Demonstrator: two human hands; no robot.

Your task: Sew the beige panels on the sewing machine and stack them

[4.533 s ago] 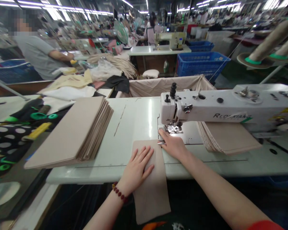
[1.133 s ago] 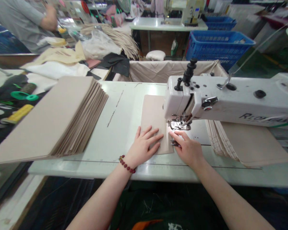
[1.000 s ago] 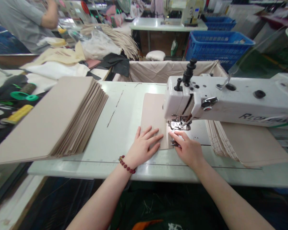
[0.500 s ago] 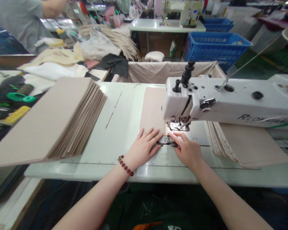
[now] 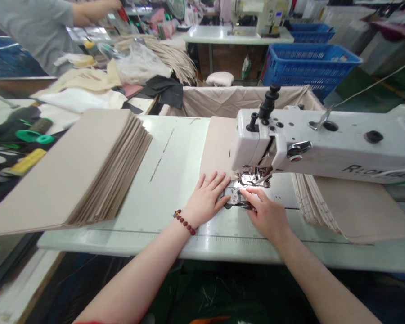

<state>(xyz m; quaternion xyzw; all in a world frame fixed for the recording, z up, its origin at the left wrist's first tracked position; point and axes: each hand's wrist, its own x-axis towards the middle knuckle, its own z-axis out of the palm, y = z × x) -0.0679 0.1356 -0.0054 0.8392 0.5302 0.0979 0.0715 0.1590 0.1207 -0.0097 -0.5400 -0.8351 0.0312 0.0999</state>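
Note:
A flat beige panel (image 5: 218,144) lies on the sewing table, partly under the head of a white sewing machine (image 5: 310,139). My left hand (image 5: 205,200) is spread flat, its fingertips on the panel's near edge and its thumb beside the metal throat plate (image 5: 233,196). A beaded bracelet circles that wrist. Just right of the plate, my right hand (image 5: 268,213) rests with index finger stretched toward the presser foot (image 5: 251,179) and its other fingers loosely bent. Nothing shows in its grasp. The machine head hides the panel's right part.
A tall stack of beige panels (image 5: 94,153) stands on the left. Stitched beige pieces (image 5: 361,207) lie under the machine arm at right. Behind the table are a fabric-lined bin (image 5: 219,101), blue crates (image 5: 310,67) and, at upper left, another person (image 5: 37,31).
The panel has slid away from me under the machine head, uncovering more of the metal plate. My left hand has moved slightly forward with it. The view has shifted a little.

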